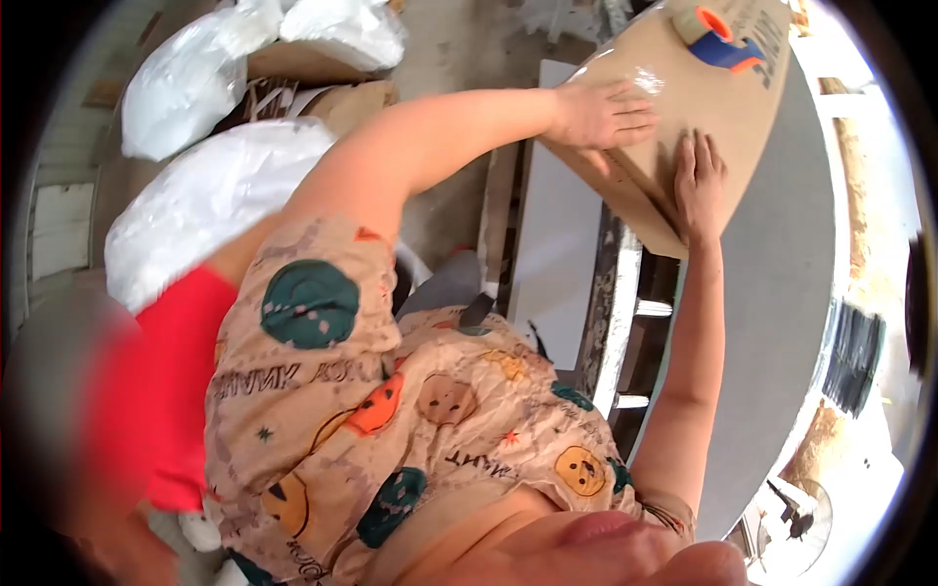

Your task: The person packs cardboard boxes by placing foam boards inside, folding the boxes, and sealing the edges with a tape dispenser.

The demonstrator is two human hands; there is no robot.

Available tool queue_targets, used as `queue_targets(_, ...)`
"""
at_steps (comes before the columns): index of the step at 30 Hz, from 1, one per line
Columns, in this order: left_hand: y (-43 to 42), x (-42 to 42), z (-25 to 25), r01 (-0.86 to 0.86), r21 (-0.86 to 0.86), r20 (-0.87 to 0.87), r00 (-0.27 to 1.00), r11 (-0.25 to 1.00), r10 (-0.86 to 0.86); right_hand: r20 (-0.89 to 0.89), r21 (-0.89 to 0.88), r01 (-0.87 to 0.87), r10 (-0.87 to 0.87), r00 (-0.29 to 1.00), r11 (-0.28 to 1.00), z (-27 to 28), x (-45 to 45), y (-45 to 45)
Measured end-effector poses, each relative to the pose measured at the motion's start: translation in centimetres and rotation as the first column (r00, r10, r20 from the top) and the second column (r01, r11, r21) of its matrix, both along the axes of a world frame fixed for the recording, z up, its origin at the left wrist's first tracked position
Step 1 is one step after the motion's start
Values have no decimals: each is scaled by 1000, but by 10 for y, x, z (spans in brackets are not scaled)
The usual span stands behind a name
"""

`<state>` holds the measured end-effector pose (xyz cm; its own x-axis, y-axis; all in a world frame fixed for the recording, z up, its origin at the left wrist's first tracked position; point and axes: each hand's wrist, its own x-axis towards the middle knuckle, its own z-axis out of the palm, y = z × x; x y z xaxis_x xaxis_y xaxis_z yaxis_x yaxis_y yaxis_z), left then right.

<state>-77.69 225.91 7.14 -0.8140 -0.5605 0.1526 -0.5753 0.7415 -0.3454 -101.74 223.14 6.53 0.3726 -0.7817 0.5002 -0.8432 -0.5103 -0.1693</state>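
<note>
A brown cardboard carton (674,98) with printing at its far end lies on the grey tabletop at upper right. My left hand (611,115) rests flat on its near left side, fingers stretched out. Beside those fingertips shows a shiny patch (647,80), which looks like clear tape. My right hand (702,186) lies on the carton's near edge, with its fingers extended. Both hands are open and hold nothing. On the carton's far part sits a blue and orange tape dispenser (721,41), apart from both hands. The carton's underside is hidden.
The grey tabletop (772,322) curves along the right. A white panel (555,244) stands left of it. Plastic-wrapped white bundles (210,200) lie at upper left. A person in a red top (176,381) is close on my left. A fan (801,518) appears at lower right.
</note>
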Motion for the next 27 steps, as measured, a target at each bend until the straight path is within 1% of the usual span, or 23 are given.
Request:
queue_targets(1, -2, 2, 0, 21, -8, -10, 1000, 1000, -21, 262, 318, -18, -69, 963, 948, 19, 0, -9)
queue_targets(2, -5, 2, 0, 49, -27, -17, 999, 998, -49, 479, 583, -125, -216, 851, 803, 31, -2, -17)
queue_targets(3, -6, 3, 0, 55, -13, -34, 998, 998, -55, 595, 522, -142, -240, 767, 841, 32, -3, -34)
queue_targets(4, -9, 4, -2, 61, 4, -45, 997, 998, -60, 629, 623, -223, -312, 712, 750, 54, 0, -42)
queue_targets(6, -17, 5, -10, 114, -16, -70, 991, 993, -114, 584, 744, -236, -438, 684, 624, 63, -2, -88)
queue_targets(7, -18, 6, -14, 117, -9, -103, 988, 993, -118, 594, 735, -225, -448, 668, 639, 69, 3, -107)
queue_targets(9, -25, 9, -16, 133, -13, -132, 982, 991, -133, 506, 821, -156, -573, 645, 549, 82, 16, -145)
queue_targets(10, -24, 8, -16, 164, -20, -124, 978, 986, -165, 515, 816, -144, -589, 623, 560, 86, 25, -155)
queue_targets(12, -30, 8, -13, 131, 36, -96, 987, 991, -127, 281, 909, 49, -696, 661, 414, 95, 50, -181)
queue_targets(13, -29, 7, -19, 171, 31, -83, 982, 985, -168, 290, 903, 64, -712, 639, 425, 85, 53, -202)
queue_targets(14, -28, 5, -25, 180, 52, -147, 974, 982, -171, 296, 905, 71, -741, 603, 419, 73, 55, -221)
queue_targets(15, -37, 9, -26, 188, 56, -210, 962, 980, -173, 286, 939, -29, -734, 617, 342, 66, 55, -243)
queue_targets(16, -45, 16, -23, 228, 60, -211, 955, 972, -211, 262, 963, -122, -726, 636, 240, 59, 56, -256)
queue_targets(17, -44, 19, -14, 240, 55, -181, 957, 969, -227, 211, 977, -124, -739, 640, 172, 72, 61, -255)
queue_targets(18, -44, 20, -7, 250, 50, -159, 958, 967, -239, 183, 983, -100, -764, 619, 155, 77, 65, -256)
queue_targets(19, -46, 23, -2, 274, 36, -104, 957, 961, -269, 158, 982, -8, -791, 590, 190, 77, 68, -254)
queue_targets(20, -49, 24, -3, 310, 55, -126, 945, 949, -301, 138, 972, 84, -818, 559, 221, 80, 72, -246)
queue_targets(21, -54, 22, -5, 298, 43, -104, 951, 954, -293, 170, 967, 74, -836, 522, 243, 84, 69, -222)
queue_targets(22, -56, 18, -7, 296, 32, -83, 953, 955, -293, 143, 972, 96, -865, 481, 215, 87, 60, -195)
queue_targets(24, -61, 16, -15, 336, 73, -204, 927, 939, -316, 271, 874, 189, -772, 575, 448, 91, 30, -138)
queue_targets(25, -64, 16, -17, 349, 59, -211, 920, 935, -330, 247, 875, 162, -707, 662, 457, 81, -12, -109)
queue_targets(26, -66, 18, -19, 347, 36, -217, 918, 937, -332, 270, 863, 206, -767, 581, 460, 88, -8, -64)
queue_targets(27, -67, 22, -14, 334, 11, -228, 918, 942, -323, 256, 916, 173, -859, 442, 362, 84, -20, -26)
